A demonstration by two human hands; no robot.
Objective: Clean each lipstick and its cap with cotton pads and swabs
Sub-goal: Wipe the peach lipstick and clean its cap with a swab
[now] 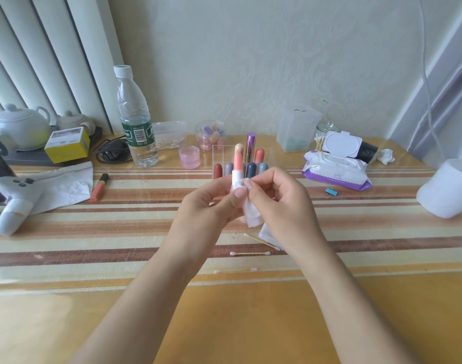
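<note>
Working over a striped table (93,232), with a tall water bottle (135,122) standing at the back left, an opened pack of wet wipes (334,172) lying at the back right, and a clear organizer (216,153) of capped lipsticks (218,170) sitting between them, right behind the hands. Gripping with the left hand (208,206), fingers curled round the white base, a lipstick (236,164) raised above the table's middle. Holding it upright, long axis near vertical, peach stick pointing up and overlapping the organizer in the view. Pinching with the right hand (279,198), thumb against fingertips, a white cotton pad (253,216) and pressing it to the white base just under the peach stick, letting the pad's loose end hang down between the palms. Hiding with the right wrist part of something white on the table. Leaving three cotton swabs (249,253) lying on the stripes below the hands, and a small blue clip (330,191) near the wipes.
</note>
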